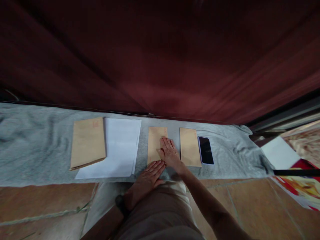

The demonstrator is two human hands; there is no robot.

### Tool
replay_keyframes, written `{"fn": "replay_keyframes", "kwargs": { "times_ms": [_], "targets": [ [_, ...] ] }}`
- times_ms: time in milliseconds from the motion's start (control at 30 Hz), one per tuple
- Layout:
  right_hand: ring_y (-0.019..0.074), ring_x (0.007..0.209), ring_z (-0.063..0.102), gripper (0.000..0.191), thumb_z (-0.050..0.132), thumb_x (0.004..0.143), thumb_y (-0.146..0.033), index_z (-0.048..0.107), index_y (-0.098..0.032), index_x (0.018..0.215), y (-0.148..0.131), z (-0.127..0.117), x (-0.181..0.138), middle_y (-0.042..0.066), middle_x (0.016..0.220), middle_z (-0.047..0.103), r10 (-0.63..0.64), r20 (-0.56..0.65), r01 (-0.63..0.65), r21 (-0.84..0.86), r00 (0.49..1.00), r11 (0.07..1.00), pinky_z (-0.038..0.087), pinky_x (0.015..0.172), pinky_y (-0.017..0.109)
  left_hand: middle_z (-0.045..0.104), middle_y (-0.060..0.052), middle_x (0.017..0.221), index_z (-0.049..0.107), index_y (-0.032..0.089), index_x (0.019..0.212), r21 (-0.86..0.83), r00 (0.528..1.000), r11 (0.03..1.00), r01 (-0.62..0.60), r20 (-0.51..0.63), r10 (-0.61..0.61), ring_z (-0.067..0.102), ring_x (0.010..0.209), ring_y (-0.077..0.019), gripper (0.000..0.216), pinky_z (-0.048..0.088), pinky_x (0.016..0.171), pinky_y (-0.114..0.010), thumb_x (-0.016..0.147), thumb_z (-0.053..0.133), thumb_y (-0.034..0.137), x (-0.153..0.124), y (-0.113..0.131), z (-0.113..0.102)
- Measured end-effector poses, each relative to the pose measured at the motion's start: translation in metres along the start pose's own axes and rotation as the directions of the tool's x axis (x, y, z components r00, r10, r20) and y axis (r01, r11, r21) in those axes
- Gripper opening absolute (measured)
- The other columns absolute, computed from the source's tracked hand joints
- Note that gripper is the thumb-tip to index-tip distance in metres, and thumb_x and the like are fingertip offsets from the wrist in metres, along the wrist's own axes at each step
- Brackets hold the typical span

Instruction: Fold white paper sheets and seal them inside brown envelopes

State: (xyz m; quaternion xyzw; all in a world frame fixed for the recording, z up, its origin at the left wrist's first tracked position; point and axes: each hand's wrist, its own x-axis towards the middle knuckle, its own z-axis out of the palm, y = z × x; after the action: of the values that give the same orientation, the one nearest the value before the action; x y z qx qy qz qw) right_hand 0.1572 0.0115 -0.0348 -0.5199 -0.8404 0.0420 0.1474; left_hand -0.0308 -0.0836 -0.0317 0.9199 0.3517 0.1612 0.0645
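Observation:
A brown paper envelope lies flat on the grey cloth in front of me, with small red print along its upper right edge. My right hand rests on its right side, fingers stretched out. Over its lower edge lies my left hand, flat, fingers extended; the fingertips of the two hands are close together. Just right of my right hand is a second brown envelope. Part of the first envelope's lower edge is hidden under the hands.
On the left, a stack of larger brown envelopes overlaps white paper sheets. A phone lies beside the right envelope. Grey cloth covers the narrow surface, with a dark red panel behind. A colourful printed item is at far right.

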Motion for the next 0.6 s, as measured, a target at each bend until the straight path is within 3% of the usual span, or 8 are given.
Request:
{"fn": "replay_keyframes", "kwargs": {
  "times_ms": [300,600],
  "targets": [
    [0.0216,0.154,0.028,0.059,0.038,0.107,-0.032,0.026,-0.012,0.161,-0.023,-0.016,-0.053,0.012,0.164,0.033,-0.008,0.031,0.008,0.005,0.999,1.000,0.024,0.128,0.044,0.051,-0.007,0.155,0.042,0.022,0.154,-0.018,1.000,1.000,0.023,0.017,-0.023,0.042,0.147,-0.0200,0.054,0.035,0.122,-0.040,0.104,0.046,0.044,-0.015,-0.003,0.000],
    [0.0230,0.153,0.032,0.065,0.050,0.102,-0.032,0.028,-0.012,0.160,-0.039,-0.039,-0.104,0.012,0.164,0.033,-0.163,0.092,0.156,0.076,0.982,0.985,0.029,0.127,0.046,0.055,-0.009,0.151,0.048,0.017,0.148,-0.011,0.995,0.996,0.094,-0.021,-0.094,0.049,0.142,-0.0214,0.047,0.047,0.114,-0.039,0.105,0.045,0.036,-0.032,-0.005,-0.016]
  ]
}}
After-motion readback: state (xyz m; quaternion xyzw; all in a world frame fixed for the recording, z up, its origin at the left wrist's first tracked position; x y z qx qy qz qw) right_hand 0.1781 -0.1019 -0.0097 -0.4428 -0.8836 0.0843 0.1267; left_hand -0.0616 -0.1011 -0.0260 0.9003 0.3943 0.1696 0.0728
